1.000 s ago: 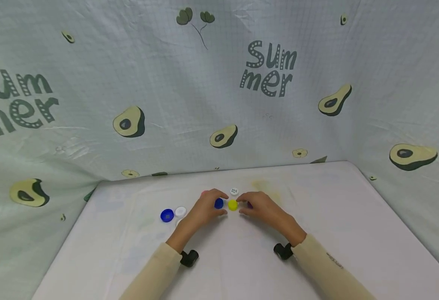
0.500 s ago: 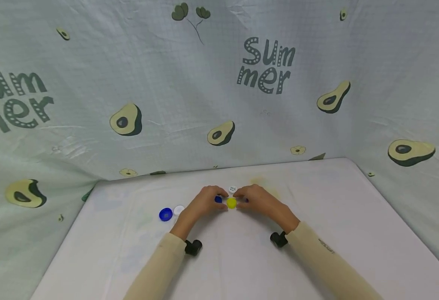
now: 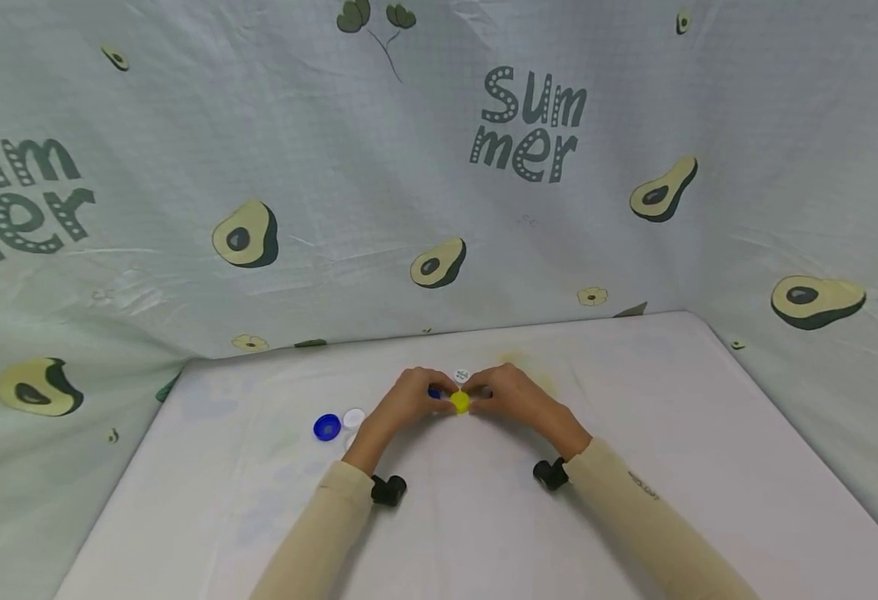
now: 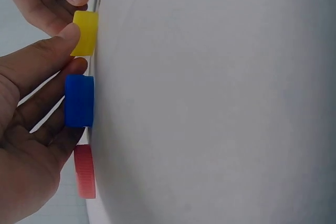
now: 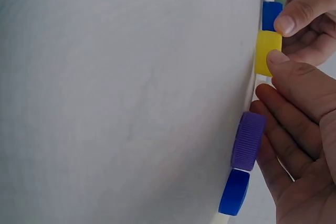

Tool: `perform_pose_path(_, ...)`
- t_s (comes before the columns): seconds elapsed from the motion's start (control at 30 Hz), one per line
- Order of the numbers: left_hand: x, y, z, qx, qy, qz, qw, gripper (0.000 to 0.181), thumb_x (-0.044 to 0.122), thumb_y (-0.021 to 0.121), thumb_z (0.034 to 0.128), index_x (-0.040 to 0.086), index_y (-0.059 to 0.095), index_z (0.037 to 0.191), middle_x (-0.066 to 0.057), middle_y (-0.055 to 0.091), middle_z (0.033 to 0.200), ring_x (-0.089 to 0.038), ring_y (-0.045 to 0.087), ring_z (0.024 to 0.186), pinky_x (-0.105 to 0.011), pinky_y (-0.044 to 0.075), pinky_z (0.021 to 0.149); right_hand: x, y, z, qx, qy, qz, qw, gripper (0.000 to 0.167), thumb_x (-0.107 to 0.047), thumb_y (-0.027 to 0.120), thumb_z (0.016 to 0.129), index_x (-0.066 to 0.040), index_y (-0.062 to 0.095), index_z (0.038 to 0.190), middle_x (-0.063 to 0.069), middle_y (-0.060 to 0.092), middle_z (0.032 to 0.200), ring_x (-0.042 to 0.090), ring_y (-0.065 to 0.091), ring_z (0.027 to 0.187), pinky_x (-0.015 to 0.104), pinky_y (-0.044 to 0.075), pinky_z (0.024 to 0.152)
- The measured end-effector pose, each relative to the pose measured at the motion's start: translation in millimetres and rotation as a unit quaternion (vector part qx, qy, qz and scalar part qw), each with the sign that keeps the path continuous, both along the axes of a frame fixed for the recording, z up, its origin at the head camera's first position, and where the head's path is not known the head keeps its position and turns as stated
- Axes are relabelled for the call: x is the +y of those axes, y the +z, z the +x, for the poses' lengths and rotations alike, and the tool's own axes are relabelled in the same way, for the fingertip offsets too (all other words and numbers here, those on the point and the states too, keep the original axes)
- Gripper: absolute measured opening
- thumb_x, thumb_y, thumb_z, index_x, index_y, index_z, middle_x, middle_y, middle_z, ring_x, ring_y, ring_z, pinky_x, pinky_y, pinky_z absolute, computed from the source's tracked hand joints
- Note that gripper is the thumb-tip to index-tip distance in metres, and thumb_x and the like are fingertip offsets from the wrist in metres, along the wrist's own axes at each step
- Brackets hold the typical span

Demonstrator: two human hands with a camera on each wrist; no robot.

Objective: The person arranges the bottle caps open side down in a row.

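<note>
A yellow bottle cap (image 3: 459,403) sits on the white table between both hands. From its left side my left hand (image 3: 411,396) pinches it, thumb against its edge. My right hand (image 3: 512,393) pinches the opposite side, its thumb (image 5: 278,59) lying on the yellow cap. Beside the left fingers stands a blue cap (image 4: 80,101), with a ribbed red cap (image 4: 85,171) farther along. Near the right fingers are a ribbed purple cap (image 5: 248,140) and another blue cap (image 5: 234,192). Just behind the yellow cap lies a white cap (image 3: 462,377) with dark marks.
Left of the left forearm lie an upturned blue cap (image 3: 327,427) and a white cap (image 3: 353,418). The arm partly covers a second white cap (image 3: 350,442). A printed cloth backdrop (image 3: 333,250) rises behind the table's far edge.
Both hands have closed in from the sides onto the yellow cap, which stays between them. The head view has shifted slightly.
</note>
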State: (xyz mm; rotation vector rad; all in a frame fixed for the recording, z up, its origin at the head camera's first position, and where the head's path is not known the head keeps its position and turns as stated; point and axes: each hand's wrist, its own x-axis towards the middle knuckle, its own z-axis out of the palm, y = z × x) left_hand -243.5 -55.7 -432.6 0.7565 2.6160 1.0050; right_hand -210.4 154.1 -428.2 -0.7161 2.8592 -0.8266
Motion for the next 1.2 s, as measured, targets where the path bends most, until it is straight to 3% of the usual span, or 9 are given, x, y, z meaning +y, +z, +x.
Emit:
perform_pose_path(0.17,1.0,-0.1,0.1,0.009,-0.001,-0.014,0.9999,0.028,0.015,0.086,0.0820,0.011,0.079,0.108,-0.003,0.075,0.113,-0.021,0.063,0.107,-0.045,0.047,0.102,-1,-2.5,-3.6,0.012,0.012,0.000,0.9999,0.026,-0.012,0.080,0.088,-0.006,0.077,0.114,0.005,0.076,0.111,0.021,0.070,0.105,0.038,0.057,0.092)
perform_pose_path(0.33,1.5,2.1,-1.7,0.007,0.007,-0.005,0.9999,0.027,0.016,0.086,0.0823,0.011,0.079,0.108,-0.001,0.075,0.108,-0.020,0.064,0.103,-0.042,0.050,0.096,0,-2.4,-8.2,0.012,0.014,-0.014,0.9997,0.026,-0.013,0.081,0.088,-0.006,0.077,0.113,0.004,0.076,0.109,0.019,0.070,0.102,0.036,0.057,0.090)
perform_pose_path(0.47,0.0,6.5,-1.1,-0.010,0.020,0.029,0.9993,0.024,0.014,0.084,0.0849,0.013,0.079,0.108,0.001,0.074,0.106,-0.021,0.064,0.106,-0.040,0.055,0.094,3,1.7,-6.4,0.004,-0.001,-0.039,0.9992,0.026,-0.014,0.079,0.090,-0.009,0.076,0.115,0.002,0.075,0.110,0.018,0.070,0.100,0.035,0.058,0.088)
perform_pose_path(0.8,-7.3,16.1,10.4,0.021,0.051,0.108,0.9927,0.026,0.017,0.083,0.0865,0.015,0.078,0.112,0.002,0.076,0.109,-0.023,0.068,0.110,-0.042,0.057,0.095,6,18.2,-0.9,0.040,-0.010,-0.080,0.9959,0.029,-0.021,0.079,0.091,-0.015,0.075,0.119,-0.003,0.075,0.113,0.016,0.070,0.103,0.043,0.056,0.095)
perform_pose_path(1.03,-13.0,16.7,19.4,-0.022,0.055,0.193,0.9793,0.027,0.015,0.081,0.0879,0.011,0.076,0.114,-0.002,0.076,0.111,-0.017,0.073,0.101,-0.031,0.060,0.088,2,23.3,9.5,0.049,-0.019,-0.115,0.9920,0.032,-0.017,0.079,0.090,-0.012,0.074,0.121,0.000,0.074,0.117,0.021,0.071,0.104,0.046,0.056,0.095)
perform_pose_path(1.2,-19.6,20.0,27.8,-0.036,0.057,0.209,0.9757,0.027,0.013,0.081,0.0873,0.011,0.076,0.114,-0.003,0.077,0.107,-0.016,0.074,0.096,-0.030,0.060,0.085,-1,24.8,16.1,0.062,-0.004,-0.131,0.9894,0.034,-0.015,0.080,0.089,-0.011,0.073,0.122,0.001,0.073,0.118,0.023,0.071,0.104,0.042,0.057,0.095)
